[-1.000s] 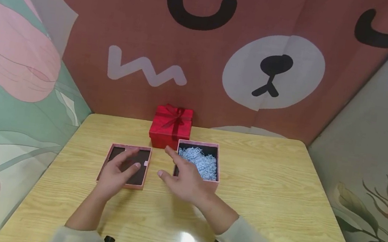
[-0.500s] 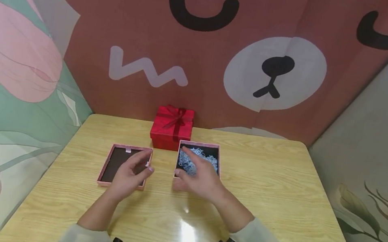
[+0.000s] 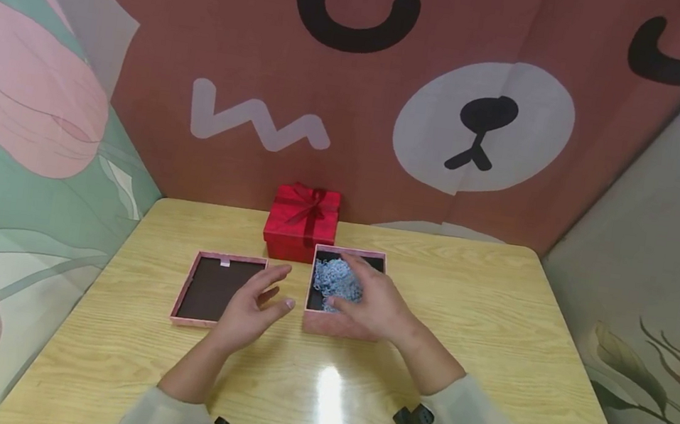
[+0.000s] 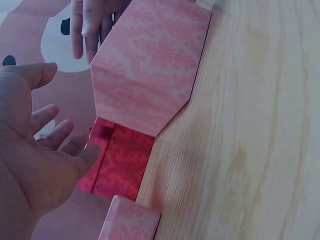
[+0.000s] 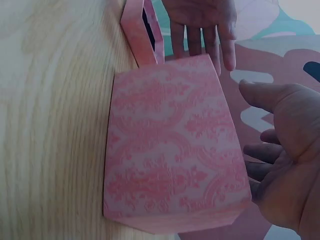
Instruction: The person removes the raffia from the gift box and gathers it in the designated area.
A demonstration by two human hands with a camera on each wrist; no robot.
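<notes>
An open pink patterned box (image 3: 341, 325) stands on the table, holding light blue shredded paper (image 3: 331, 279). Over its right side is my right hand (image 3: 384, 309), fingers extended and apart with nothing held; the hand hides part of the paper and rim. In the right wrist view that hand (image 5: 290, 155) is beside the box wall (image 5: 170, 140). My left hand (image 3: 252, 311) hovers between the box and an upturned pink lid (image 3: 206, 295) with a dark inside. Its fingers (image 4: 62, 135) are loosely bent around nothing, and it covers the lid's right edge in the head view.
Behind the pink box, a red gift box (image 3: 299, 224) with a dark red ribbon bow stands near the table's back edge. A wooden table (image 3: 460, 328) extends to the right. Patterned cloth walls (image 3: 343, 191) enclose the back and sides.
Both hands have moved to the right. My right hand has gone from the box's left front corner to over its right side; my left hand has left the lid's middle. Boxes and lid stay put.
</notes>
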